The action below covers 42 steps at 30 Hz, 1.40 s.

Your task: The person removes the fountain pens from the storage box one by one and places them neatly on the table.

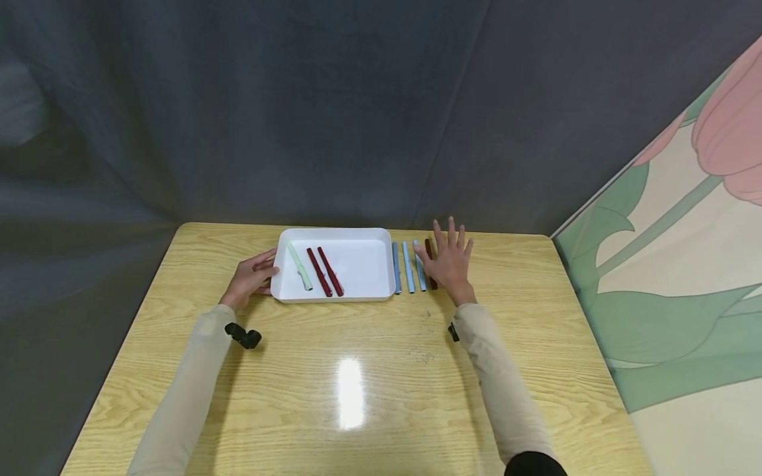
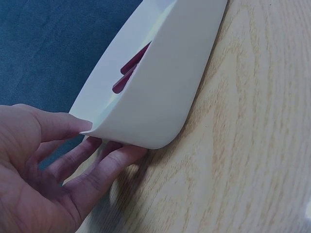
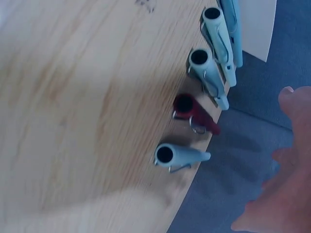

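My left hand (image 1: 250,277) grips the left end of a white tray (image 1: 363,264), thumb on the rim and fingers underneath in the left wrist view. Inside the tray lie a pale green slim tube (image 1: 299,266) and two dark red tubes (image 1: 319,272). My right hand (image 1: 450,264) hovers with spread fingers over a row of similar tubes right of the tray, holding nothing. That row has a blue tube (image 1: 397,268), two light blue tubes (image 1: 408,267) and a dark red one (image 3: 192,111). Another light blue tube (image 3: 180,154) shows in the right wrist view, hidden by my hand from the head.
Everything rests on a wood-grain table (image 1: 297,377) near its far edge. A dark cloth (image 1: 309,119) hangs behind it. At the right stands a panel with a painted flower (image 1: 667,277). The tubes have hollow dark ends and thin loops along their sides.
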{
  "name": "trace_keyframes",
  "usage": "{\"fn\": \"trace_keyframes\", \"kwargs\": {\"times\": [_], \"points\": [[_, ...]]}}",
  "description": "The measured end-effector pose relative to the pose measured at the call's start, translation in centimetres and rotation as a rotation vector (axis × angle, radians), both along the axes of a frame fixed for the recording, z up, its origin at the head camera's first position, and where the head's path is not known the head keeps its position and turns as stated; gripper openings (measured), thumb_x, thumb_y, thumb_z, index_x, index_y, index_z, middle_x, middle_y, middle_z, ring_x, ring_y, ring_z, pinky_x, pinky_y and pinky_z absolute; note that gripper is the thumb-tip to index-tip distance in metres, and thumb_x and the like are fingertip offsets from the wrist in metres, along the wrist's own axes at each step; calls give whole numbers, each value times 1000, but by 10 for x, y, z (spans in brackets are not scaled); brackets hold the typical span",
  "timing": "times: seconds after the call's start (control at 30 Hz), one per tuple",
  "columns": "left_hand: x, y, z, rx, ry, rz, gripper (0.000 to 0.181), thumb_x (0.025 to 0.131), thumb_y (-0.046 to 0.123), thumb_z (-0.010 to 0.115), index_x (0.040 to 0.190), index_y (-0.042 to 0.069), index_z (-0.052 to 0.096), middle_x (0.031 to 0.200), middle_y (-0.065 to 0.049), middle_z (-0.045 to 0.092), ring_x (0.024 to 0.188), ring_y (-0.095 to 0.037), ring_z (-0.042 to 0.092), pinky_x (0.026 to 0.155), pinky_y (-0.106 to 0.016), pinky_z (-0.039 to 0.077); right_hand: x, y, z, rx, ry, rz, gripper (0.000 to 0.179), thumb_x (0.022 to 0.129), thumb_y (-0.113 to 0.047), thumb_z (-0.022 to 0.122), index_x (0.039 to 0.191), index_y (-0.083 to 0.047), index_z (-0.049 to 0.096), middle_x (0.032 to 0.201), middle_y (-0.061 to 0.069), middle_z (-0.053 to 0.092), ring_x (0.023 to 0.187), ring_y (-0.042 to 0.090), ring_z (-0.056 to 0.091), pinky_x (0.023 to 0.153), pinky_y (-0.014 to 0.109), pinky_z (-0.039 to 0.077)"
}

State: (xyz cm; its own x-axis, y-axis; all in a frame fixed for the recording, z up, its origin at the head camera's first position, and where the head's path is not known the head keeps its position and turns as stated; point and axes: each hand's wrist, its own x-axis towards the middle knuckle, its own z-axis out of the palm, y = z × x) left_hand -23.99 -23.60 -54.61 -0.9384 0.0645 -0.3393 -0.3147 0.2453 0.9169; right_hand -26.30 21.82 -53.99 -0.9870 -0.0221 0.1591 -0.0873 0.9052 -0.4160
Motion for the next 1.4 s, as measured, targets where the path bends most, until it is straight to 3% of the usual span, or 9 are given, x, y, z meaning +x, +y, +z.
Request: {"fn": "trace_keyframes", "kwargs": {"times": [0.33, 0.6, 0.83, 1.1, 1.23, 1.33, 1.4], "points": [[-1, 1, 1, -3, 0, 14, 61, 106, 10, 60, 163, 18, 40, 158, -22, 48, 99, -12, 71, 66, -25, 62, -4, -22, -2, 45, -14, 30, 83, 103, -52, 59, 168, -12, 25, 175, 21, 6, 158, 51, 5, 123, 75, 3], [-4, 4, 2, -10, -9, 21, 63, 103, 6, 60, 162, 17, 41, 158, -22, 49, 110, -22, 69, 65, -25, 61, -9, -47, 9, 60, -9, 98, 80, 104, -52, 57, 167, -13, 28, 175, 20, 8, 159, 49, 8, 123, 75, 7], [-5, 3, 2, -10, -8, 37, 63, 102, 5, 61, 161, 16, 43, 157, -21, 50, 101, -14, 70, 63, -25, 61, -11, -64, 9, 118, -51, 116, 81, 105, -57, 53, 169, -18, 24, 177, 15, 4, 161, 44, 4, 125, 71, 6], [-5, 4, 3, -15, 3, 29, 62, 103, 6, 62, 161, 14, 43, 157, -21, 49, 126, -35, 64, 66, -27, 63, -8, -87, 4, 133, -26, 165, 79, 104, -55, 58, 167, -16, 29, 176, 15, 10, 160, 44, 8, 126, 70, 7], [-5, 1, 5, -10, 14, 10, 61, 104, 10, 63, 161, 12, 43, 157, -22, 49, 116, -27, 70, 68, -28, 64, -5, -99, 1, 157, 15, 188, 77, 104, -55, 57, 166, -16, 33, 175, 15, 15, 160, 44, 13, 126, 69, 11], [-6, 1, 6, -12, 5, 8, 59, 105, 16, 63, 161, 12, 44, 158, -20, 50, 114, -21, 71, 70, -27, 64, -3, -107, 2, 197, -4, 199, 77, 104, -56, 57, 166, -17, 33, 175, 15, 16, 160, 42, 14, 127, 68, 13], [-7, 2, 7, -10, -2, 8, 59, 106, 19, 62, 161, 13, 43, 159, -19, 49, 120, -26, 69, 72, -27, 64, -1, -112, 3, 227, -32, 208, 77, 104, -56, 56, 166, -18, 32, 175, 14, 15, 160, 41, 13, 127, 67, 13]]}}
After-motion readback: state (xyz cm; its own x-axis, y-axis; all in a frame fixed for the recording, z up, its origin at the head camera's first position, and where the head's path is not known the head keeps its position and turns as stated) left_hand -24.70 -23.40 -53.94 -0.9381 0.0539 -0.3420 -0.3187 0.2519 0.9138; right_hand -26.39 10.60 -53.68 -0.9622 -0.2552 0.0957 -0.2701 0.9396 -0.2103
